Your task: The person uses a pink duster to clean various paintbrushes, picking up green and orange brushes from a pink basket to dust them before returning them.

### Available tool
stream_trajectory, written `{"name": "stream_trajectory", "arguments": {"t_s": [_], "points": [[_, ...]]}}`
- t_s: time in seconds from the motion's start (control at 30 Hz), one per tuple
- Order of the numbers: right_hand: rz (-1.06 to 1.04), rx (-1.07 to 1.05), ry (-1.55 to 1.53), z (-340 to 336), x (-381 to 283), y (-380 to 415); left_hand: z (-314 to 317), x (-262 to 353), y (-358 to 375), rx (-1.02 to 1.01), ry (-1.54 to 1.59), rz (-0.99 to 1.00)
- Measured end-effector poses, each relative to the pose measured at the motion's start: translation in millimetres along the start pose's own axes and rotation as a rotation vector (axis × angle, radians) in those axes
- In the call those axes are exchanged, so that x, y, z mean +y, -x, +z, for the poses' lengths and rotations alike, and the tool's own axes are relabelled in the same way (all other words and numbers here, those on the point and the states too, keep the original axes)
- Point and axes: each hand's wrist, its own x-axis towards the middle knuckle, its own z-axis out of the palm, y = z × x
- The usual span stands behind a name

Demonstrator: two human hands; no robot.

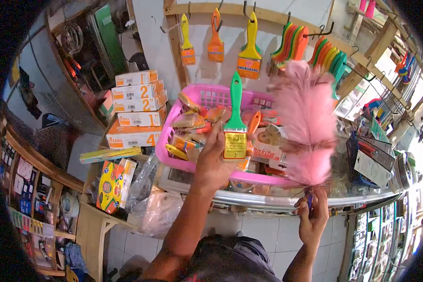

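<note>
Starting at left, can count five orange-and-white boxes (135, 105) at the front of a stack, marked from the top 1", 2", 2", 1 1/2" and 4", and can read ETERNA on the lowest. Just below, has one yellow-and-orange pack (109, 187) leaning beside clear plastic bags (160, 212); cannot read its print.

Above, hang one narrow yellow brush (186, 38), one orange brush (215, 40) and one wide yellow brush (251, 37) on hooks, all with orange labels, the widest seeming to say BRUSHKING.

Centre, grasps one green-handled paintbrush (236, 103) in the left hand (212, 162), thumb and fingers half closed around the gold-labelled lower part, handle pointing up. Cannot make out the small gold print. Holds it in front of one pink basket (163, 141) filled with packaged brushes, and can read "makita" in red on a packet (267, 151) within.

At right, clenches the right hand (314, 216) around the handle of one pink feather duster (307, 120), feathers upright and covering the basket's right end. Behind, hang two bunches of coloured brushes (291, 41), too overlapped to count.
</note>
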Motion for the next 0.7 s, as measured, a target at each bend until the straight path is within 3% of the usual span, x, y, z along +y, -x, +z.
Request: {"name": "stream_trajectory", "arguments": {"t_s": [0.13,0.2,0.3,0.37,0.4,0.43,0.47,0.5,0.57,0.63,0.7], "points": [[0.124,-0.036,0.035,-10.1,6.9,1.0,5.0,0.0,-0.1,0.036,0.003,-0.037],[0.014,0.0,0.125,-11.2,21.1,0.4,4.1,-2.2,1.3,0.115,-0.011,-0.065],[-0.051,-0.071,0.219,-6.5,22.8,-0.5,2.6,-4.1,1.1,0.057,0.065,-0.119],[-0.064,-0.206,0.338,7.3,0.2,1.6,-15.7,-16.0,18.2,0.258,-0.191,-0.102],[0.147,-0.331,0.358,8.6,-3.4,4.3,-23.2,-18.4,19.0,0.284,-0.257,-0.116],[0.025,-0.358,0.362,14.8,-4.1,4.1,-30.1,-20.3,19.6,0.31,-0.323,-0.131],[-0.094,-0.385,0.365,18.7,-4.6,3.0,-35.5,-20.4,18.9,0.267,-0.327,-0.173],[-0.075,-0.413,0.35,17.7,-6.6,-0.2,-38.5,-19.7,17.1,0.224,-0.331,-0.212],[-0.025,-0.354,0.362,8.5,-1.2,-5.7,-34.9,-20.4,18.9,0.149,-0.854,-0.063],[-0.002,-0.25,0.242,5.2,2.4,-10.4,7.7,-8.5,7.4,0.211,0.085,-0.128],[-0.061,-0.158,0.255,8.2,4.8,-15.1,6.3,-8.3,6.7,0.217,0.06,-0.147]]}}
